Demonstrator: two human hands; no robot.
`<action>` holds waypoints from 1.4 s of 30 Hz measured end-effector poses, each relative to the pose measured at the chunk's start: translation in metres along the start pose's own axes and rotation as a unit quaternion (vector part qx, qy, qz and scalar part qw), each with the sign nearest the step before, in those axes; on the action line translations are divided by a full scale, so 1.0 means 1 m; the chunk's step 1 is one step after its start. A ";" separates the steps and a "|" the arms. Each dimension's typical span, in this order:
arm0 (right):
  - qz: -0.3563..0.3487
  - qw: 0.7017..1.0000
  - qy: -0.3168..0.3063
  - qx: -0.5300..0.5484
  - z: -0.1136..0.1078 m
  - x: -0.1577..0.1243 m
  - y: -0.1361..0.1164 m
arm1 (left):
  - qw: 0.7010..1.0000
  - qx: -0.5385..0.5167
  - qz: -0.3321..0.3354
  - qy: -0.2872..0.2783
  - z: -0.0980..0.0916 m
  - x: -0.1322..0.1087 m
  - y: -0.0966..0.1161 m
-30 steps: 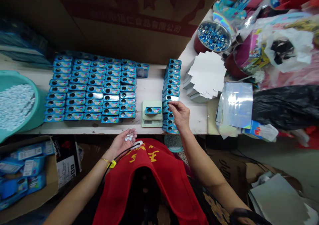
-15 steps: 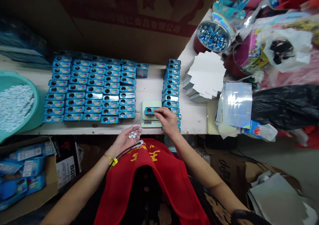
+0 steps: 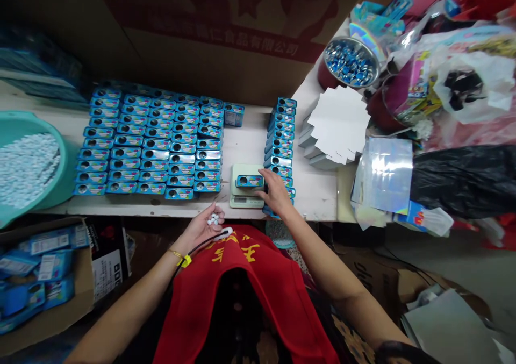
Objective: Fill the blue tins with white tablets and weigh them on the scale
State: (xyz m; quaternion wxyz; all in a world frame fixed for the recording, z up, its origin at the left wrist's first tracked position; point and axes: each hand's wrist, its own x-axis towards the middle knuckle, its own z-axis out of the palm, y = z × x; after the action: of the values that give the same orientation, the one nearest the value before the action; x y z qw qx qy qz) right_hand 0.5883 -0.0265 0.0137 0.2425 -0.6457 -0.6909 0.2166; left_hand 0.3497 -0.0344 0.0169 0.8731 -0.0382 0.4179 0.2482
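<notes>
A small blue box (image 3: 250, 181) with a round dark hole lies on a pale green kitchen scale (image 3: 237, 201). At its right end is my right hand (image 3: 276, 193), thumb and fingers apart; whether a fingertip touches the box I cannot tell. My left hand (image 3: 201, 228), palm up with fingers curled, cups several small white candies (image 3: 213, 219) below the table's front edge. Packed rows of similar blue boxes (image 3: 153, 159) stand left of the scale, and a single column of blue boxes (image 3: 280, 143) stands to its right.
On the left is a teal basin (image 3: 66, 165) full of white candies. A large cardboard carton (image 3: 201, 68) walls off the back. White card sheets (image 3: 338, 122) and a metal bowl (image 3: 350, 60) of blue-silver caps are at right. An open carton (image 3: 76, 294) sits lower left.
My right hand has let go of the blue box and drawn slightly right, its fingers spreading. My left fingers have curled further around the candies. The whole view has shifted a little.
</notes>
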 end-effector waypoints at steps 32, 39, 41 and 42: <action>-0.184 0.940 -0.062 -0.280 -0.038 -0.005 -0.083 | 0.996 -0.045 0.080 0.016 0.037 0.032 0.017; -0.191 0.933 -0.041 -0.301 -0.038 -0.005 -0.080 | 0.996 -0.044 0.077 0.010 0.041 0.039 0.018; -0.188 0.935 -0.042 -0.297 -0.038 -0.004 -0.078 | 0.996 -0.043 0.077 0.011 0.043 0.040 0.020; -0.180 0.938 -0.045 -0.294 -0.037 -0.003 -0.076 | 0.997 -0.039 0.072 0.009 0.043 0.040 0.020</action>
State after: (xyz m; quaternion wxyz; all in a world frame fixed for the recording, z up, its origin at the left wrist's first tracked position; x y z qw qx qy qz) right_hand 0.5516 -0.0356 0.0889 0.0449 -0.5428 -0.8385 -0.0146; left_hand 0.3925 0.0112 0.0178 0.8468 -0.0448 0.4177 0.3264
